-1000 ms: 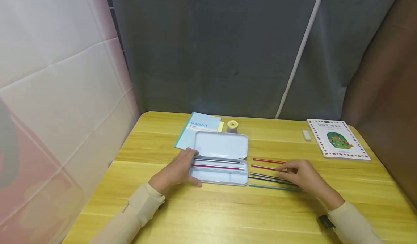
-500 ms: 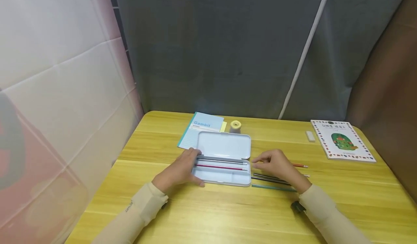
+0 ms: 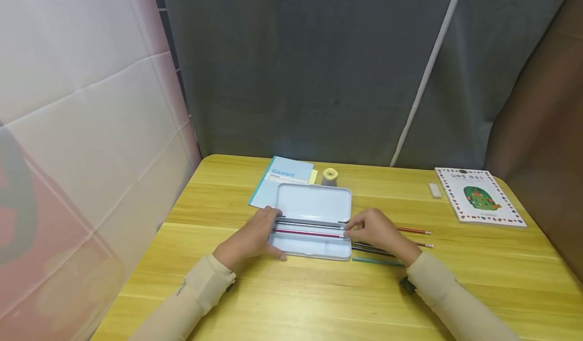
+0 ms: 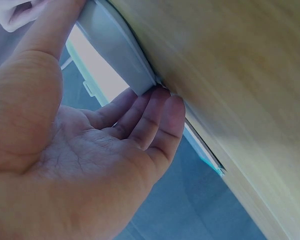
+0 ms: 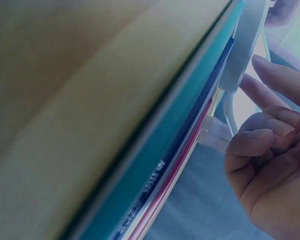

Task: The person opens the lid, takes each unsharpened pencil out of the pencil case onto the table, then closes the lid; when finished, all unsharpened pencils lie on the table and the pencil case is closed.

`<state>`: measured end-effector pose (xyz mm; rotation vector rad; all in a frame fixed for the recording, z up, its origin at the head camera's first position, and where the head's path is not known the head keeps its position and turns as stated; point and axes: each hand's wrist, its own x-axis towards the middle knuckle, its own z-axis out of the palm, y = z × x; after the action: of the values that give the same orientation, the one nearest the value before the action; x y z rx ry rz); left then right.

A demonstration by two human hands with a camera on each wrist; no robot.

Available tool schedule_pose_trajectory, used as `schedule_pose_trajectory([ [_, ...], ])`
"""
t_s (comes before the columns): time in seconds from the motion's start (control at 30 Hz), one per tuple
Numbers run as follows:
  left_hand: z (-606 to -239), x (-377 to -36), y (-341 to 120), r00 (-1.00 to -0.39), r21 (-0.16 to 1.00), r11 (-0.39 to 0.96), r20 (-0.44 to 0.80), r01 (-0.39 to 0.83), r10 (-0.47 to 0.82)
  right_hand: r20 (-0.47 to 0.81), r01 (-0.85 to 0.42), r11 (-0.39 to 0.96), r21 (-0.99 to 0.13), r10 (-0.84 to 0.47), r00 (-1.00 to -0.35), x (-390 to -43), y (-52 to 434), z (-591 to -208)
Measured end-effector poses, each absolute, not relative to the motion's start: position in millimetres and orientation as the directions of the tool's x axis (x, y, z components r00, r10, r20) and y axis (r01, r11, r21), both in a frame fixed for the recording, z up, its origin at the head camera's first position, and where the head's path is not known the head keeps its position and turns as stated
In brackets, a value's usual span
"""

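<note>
An open white pencil case [image 3: 309, 247] lies in the middle of the table, lid raised at the back. Inside its rear section are a dark pencil [image 3: 311, 224] and a red pencil [image 3: 307, 233]. My left hand [image 3: 250, 237] grips the case's left end, thumb at the front; its fingers curl against the case corner in the left wrist view. The fingertips of my right hand [image 3: 375, 231] are at the case's right end, by the pencils' eraser ends; whether they pinch one is hidden. Beneath that hand lie two red pencils [image 3: 413, 230], dark pencils [image 3: 373, 249] and a green pencil [image 3: 375, 261].
Behind the case are a Gambit notebook [image 3: 287, 170], a yellow pad [image 3: 313, 177] and a yellow-topped spool-like object [image 3: 330, 177]. A white eraser [image 3: 434, 190] and a picture-covered book [image 3: 480, 198] lie at the back right. Curtains [image 3: 309, 73] stand behind the table [image 3: 291, 300].
My right hand has moved left from the red pencils on the table to the case's right end. My left hand stays on the case. The view has shifted slightly.
</note>
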<state>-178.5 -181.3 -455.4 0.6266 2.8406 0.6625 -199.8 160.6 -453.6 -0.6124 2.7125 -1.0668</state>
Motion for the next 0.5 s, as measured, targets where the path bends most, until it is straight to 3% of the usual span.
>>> schedule_pose_trajectory([
  [0.5, -455, -179, -181, -0.896, 0.450, 0.810, -0.046, 0.376, 0.441, -0.055, -0.330, 0.732, -0.596, -0.448, -0.892, -203, 148, -454],
])
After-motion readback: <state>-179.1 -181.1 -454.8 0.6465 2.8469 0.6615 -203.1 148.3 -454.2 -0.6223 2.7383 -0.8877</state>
